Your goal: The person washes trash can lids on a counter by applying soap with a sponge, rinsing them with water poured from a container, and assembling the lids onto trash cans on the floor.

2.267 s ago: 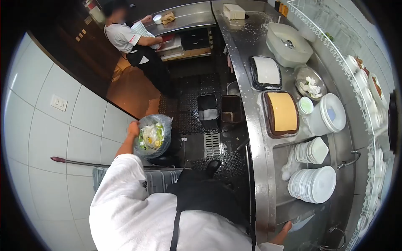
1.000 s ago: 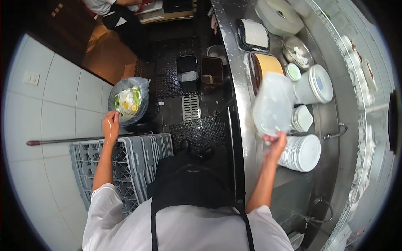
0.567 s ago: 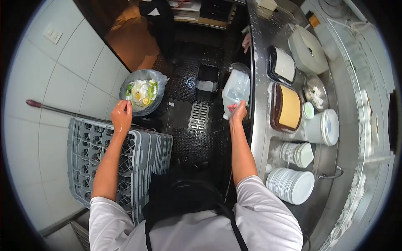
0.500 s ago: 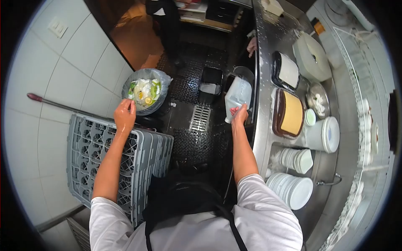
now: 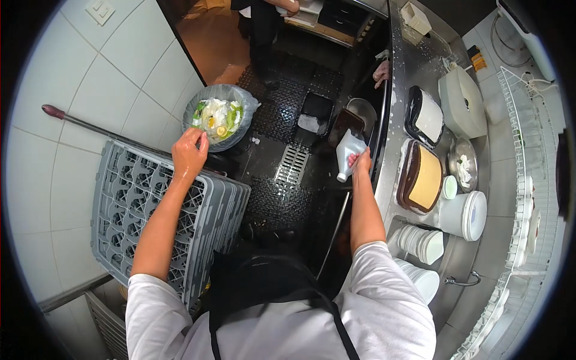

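My left hand (image 5: 191, 153) is closed at the near rim of a round bin (image 5: 247, 129) lined with a clear bag, pinching something I cannot make out. Green and white food scraps (image 5: 219, 117) fill the bin's top. My right hand (image 5: 361, 163) grips a translucent plastic container (image 5: 349, 150), held tilted beside the counter's edge. Just beyond that container are a brown bin (image 5: 347, 125) and a round grey bucket (image 5: 362, 110), both on the floor.
Grey dish racks (image 5: 144, 210) stand at the left under a long pole (image 5: 90, 127). The steel counter (image 5: 393, 180) holds stacked white dishes (image 5: 420, 243), a white bucket (image 5: 465, 216), a metal bowl (image 5: 465, 165) and sponge-like blocks (image 5: 425, 180). Another person (image 5: 264, 30) stands at the back.
My right hand has carried the translucent container from over the counter to the floor side, where it now looks narrower and more tilted. My left hand stays at the lined bin. The view has turned.
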The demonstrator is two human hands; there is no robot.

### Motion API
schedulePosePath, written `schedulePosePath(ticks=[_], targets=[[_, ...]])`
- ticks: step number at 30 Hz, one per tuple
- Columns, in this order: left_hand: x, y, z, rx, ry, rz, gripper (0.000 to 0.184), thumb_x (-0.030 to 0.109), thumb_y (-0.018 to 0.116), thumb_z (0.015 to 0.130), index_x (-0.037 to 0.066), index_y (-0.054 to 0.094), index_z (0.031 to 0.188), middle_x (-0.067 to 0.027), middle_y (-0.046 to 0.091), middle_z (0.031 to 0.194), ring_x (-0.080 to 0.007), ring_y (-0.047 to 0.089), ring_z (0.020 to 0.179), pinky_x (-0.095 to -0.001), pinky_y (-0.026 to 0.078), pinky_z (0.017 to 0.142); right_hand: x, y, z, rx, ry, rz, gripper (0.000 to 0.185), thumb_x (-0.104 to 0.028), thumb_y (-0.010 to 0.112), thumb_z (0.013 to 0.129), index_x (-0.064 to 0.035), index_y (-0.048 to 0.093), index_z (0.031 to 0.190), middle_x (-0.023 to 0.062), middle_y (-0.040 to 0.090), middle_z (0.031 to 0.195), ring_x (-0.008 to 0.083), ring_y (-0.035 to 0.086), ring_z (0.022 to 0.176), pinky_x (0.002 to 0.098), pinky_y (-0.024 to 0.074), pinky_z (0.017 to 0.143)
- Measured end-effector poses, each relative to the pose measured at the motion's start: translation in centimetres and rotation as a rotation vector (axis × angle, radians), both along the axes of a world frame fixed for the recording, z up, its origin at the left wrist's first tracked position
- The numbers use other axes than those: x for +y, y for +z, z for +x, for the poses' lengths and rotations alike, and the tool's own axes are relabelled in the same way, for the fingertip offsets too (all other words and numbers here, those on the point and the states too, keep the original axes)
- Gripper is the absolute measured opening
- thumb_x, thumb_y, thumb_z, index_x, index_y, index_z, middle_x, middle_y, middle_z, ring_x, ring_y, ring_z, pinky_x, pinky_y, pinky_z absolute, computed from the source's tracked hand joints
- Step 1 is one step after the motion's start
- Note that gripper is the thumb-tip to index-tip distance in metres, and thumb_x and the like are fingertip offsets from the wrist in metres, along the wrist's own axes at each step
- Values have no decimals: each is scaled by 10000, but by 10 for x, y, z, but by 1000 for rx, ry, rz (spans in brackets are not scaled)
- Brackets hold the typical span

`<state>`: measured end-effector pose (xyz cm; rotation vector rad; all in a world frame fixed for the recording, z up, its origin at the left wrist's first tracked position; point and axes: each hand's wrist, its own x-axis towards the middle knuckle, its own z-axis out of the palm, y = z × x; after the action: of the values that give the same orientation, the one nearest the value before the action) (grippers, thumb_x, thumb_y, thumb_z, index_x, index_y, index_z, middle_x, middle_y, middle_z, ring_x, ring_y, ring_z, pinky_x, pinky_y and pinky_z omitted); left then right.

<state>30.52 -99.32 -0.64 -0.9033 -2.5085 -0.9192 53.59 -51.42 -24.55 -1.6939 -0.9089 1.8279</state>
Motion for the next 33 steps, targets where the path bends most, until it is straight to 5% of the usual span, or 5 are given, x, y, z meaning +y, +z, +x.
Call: schedulePosePath(ticks=[8,16,21,28,33], targets=[[1,2,2,15,-14,-4,113,99,652,889,3,648,830,-133,648,803,-324,639,676,-401,500,616,61,79,-14,231,226,-152,466,-406,413,1052,43,531,1019,236,691,858,369,720,712,439,610,539],[-1,-6,-2,97,-56,-36,136,102,624,912,-6,649,833,-154,636,800,-340,623,703,-415,484,639,-17,239,93,220,393,155,462,-433,459,1037,3,589,955,163,711,799,246,703,630,315,554,522],[-10,-27,-13,51,-78,-154,215,145,587,963,-13,658,836,-170,629,801,-352,605,713,-419,470,655,-120,288,251,30,19,514,511,-459,521,1018,6,653,851,152,710,761,209,690,632,301,535,637],[0,-26,-10,47,-257,-285,256,189,572,974,-13,652,838,-196,637,803,-387,615,732,-465,463,657,-262,229,465,-930,-704,904,366,-338,573,1008,-9,719,943,119,744,831,251,703,772,397,514,710],[85,-6,-7,114,-590,-592,278,234,556,989,21,656,841,-218,652,787,-431,626,721,-522,460,636,-344,150,582,-1541,-726,425,437,-383,529,1014,18,628,1155,226,689,1103,427,652,975,507,492,828]])
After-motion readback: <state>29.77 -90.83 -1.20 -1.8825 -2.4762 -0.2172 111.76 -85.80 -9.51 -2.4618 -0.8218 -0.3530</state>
